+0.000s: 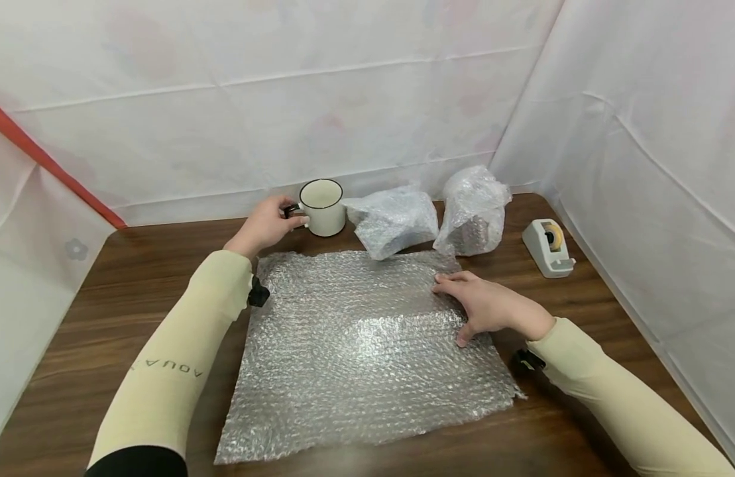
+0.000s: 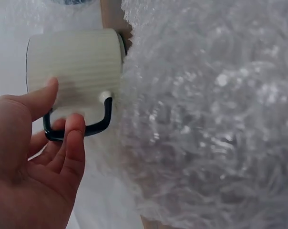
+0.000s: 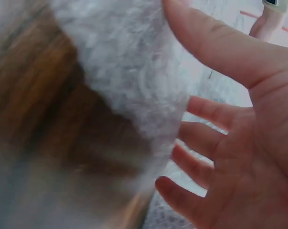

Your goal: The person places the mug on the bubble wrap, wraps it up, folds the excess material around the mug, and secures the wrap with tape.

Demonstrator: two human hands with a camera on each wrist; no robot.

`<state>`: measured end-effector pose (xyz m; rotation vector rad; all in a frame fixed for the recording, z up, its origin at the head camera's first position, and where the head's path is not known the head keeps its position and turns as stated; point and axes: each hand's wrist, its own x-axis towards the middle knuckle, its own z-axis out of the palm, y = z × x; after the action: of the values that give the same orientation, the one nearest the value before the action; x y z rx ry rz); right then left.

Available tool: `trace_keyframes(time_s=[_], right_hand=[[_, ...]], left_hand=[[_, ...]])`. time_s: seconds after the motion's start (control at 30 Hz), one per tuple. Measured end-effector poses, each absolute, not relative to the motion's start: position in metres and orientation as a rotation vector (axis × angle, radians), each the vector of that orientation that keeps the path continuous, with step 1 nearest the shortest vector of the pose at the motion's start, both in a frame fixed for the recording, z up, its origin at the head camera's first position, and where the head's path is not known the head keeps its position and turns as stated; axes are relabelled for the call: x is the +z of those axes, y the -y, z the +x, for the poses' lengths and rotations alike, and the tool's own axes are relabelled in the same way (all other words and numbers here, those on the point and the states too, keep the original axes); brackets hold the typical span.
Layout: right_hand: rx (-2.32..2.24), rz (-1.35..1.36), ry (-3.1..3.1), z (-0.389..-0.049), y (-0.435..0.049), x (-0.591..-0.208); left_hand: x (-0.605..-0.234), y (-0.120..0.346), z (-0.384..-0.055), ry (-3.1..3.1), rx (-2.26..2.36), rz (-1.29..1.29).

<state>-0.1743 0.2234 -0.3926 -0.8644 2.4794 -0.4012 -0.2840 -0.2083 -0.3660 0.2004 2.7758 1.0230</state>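
A cream mug [image 1: 323, 211] with a dark rim stands upright at the back of the table. My left hand [image 1: 270, 222] holds it by its dark handle [image 2: 106, 114]; in the left wrist view the fingers curl about the handle and the thumb lies against the mug's ribbed side. A large sheet of bubble wrap [image 1: 343, 358] lies flat in front of the mug. On the sheet's right part rests my right hand [image 1: 485, 306], its fingers spread and nothing gripped. The right wrist view is partly blurred.
Two bundles in bubble wrap, one lying [image 1: 397, 222] and one taller [image 1: 476, 215], sit right of the mug. A white tape dispenser [image 1: 549, 248] stands near the table's right edge. White cloth walls [image 1: 343, 99] close off the back and sides.
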Motion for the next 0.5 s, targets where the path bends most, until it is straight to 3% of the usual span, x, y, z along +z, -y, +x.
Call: trace_keyframes(time_s=[0.5], right_hand=[[-0.137, -0.92, -2.516, -0.172, -0.215, -0.388]], left_hand=[[-0.364, 0.215, -0.268, -2.566, 1.51, 0.047]])
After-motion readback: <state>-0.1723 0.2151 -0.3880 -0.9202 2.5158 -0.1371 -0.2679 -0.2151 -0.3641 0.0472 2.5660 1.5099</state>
